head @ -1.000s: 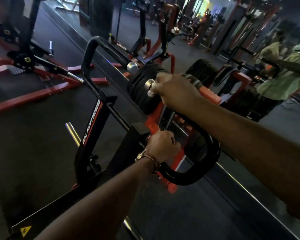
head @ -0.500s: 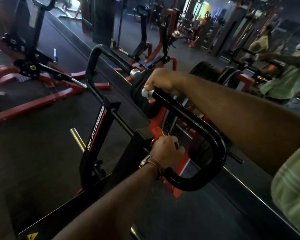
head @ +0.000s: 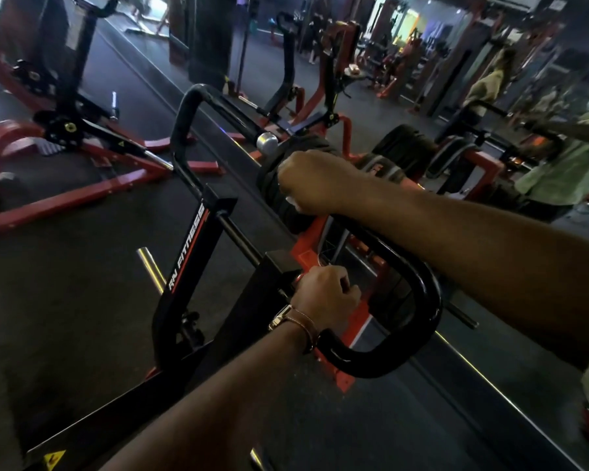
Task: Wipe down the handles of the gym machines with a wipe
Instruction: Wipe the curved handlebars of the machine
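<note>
the curved handle (head: 419, 300) was gripped by both hands: right hand (head: 315, 181) at its far end, left hand (head: 323, 297) near its base.

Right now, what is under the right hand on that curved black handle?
The right hand grips the black handle. A pale sliver, perhaps the wipe, shows below the fingers; the rest is covered.
</note>
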`<state>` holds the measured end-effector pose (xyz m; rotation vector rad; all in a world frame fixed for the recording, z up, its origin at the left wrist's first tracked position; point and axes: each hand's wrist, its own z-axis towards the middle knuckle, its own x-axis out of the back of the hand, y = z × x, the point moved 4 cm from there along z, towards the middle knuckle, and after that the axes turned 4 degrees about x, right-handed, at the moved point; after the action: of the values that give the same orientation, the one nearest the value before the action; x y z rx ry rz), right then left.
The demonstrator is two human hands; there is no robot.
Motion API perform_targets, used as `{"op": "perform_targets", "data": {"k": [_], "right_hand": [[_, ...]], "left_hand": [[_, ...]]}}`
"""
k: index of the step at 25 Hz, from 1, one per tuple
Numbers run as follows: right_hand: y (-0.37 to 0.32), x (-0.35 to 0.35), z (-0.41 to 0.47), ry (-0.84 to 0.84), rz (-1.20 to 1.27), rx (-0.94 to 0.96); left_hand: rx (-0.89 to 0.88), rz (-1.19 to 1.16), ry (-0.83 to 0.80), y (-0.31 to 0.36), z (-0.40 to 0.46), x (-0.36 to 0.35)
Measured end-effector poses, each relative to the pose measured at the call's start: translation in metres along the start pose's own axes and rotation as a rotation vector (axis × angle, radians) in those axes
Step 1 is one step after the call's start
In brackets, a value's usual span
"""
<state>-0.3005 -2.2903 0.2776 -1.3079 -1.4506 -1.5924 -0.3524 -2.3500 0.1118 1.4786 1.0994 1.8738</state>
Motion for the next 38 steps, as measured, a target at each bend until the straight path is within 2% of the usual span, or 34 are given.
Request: {"op": "perform_targets", "data": {"k": [1,2,4,7,8,9,11,14,17,19,22,27,30,32,34,36,38], "right_hand": [[-0.003,0.003,0.007,-0.068,-0.046,-0.039],[-0.002,0.011,0.011,-0.056,0.024,-0.142],[0.021,0.01,0.014,-0.041,0.316,-0.447],[0.055,-0.01,-0.004,0.145,0.975,-0.765],[0.059,-0.018,-0.015,0.219,1.091,-0.818],[0.06,-0.022,-0.028,0.279,1.106,-0.828],[0.053,-0.015,-0.066,0.318,0.923,-0.736],[0.039,0.004,-0.106,0.313,0.581,-0.492],[0.02,0.008,-0.089,0.281,0.292,-0.292],[0.01,0.002,-0.067,0.243,0.229,-0.214],[-0.004,0.01,-0.076,0.226,0.167,-0.159],[-0.04,0.006,-0.17,0.097,0.055,-0.209],[-0.034,0.005,-0.159,0.157,0.037,-0.27],[-0.018,0.008,-0.128,0.213,0.13,-0.356],[-0.007,0.014,-0.105,0.242,0.328,-0.402],[-0.002,0.017,-0.112,0.328,0.426,-0.427],[0.007,0.004,-0.146,0.382,0.526,-0.531]], "left_hand": [[-0.002,0.002,0.005,0.0,0.0,0.0],[-0.005,0.004,0.013,-0.001,0.0,0.0],[-0.014,0.004,0.038,-0.001,-0.001,0.002],[-0.034,-0.008,0.05,0.0,-0.001,0.003],[-0.031,-0.009,0.046,0.0,-0.001,0.002],[-0.025,-0.002,0.045,-0.001,0.0,0.002],[-0.018,0.026,0.047,-0.001,0.0,0.003],[-0.007,0.047,0.031,0.002,0.0,0.002],[0.079,0.203,-0.057,0.011,-0.001,0.003],[0.096,0.378,-0.155,0.022,-0.005,0.003],[0.048,0.558,-0.216,0.03,-0.012,0.002],[0.069,0.563,-0.274,0.025,-0.008,-0.001],[0.076,0.569,-0.294,0.025,-0.008,0.0],[0.053,0.605,-0.311,0.026,-0.01,-0.001],[0.048,0.583,-0.303,0.027,-0.011,-0.001],[0.072,0.518,-0.288,0.026,-0.01,0.001],[0.084,0.449,-0.267,0.022,-0.008,0.003]]}}
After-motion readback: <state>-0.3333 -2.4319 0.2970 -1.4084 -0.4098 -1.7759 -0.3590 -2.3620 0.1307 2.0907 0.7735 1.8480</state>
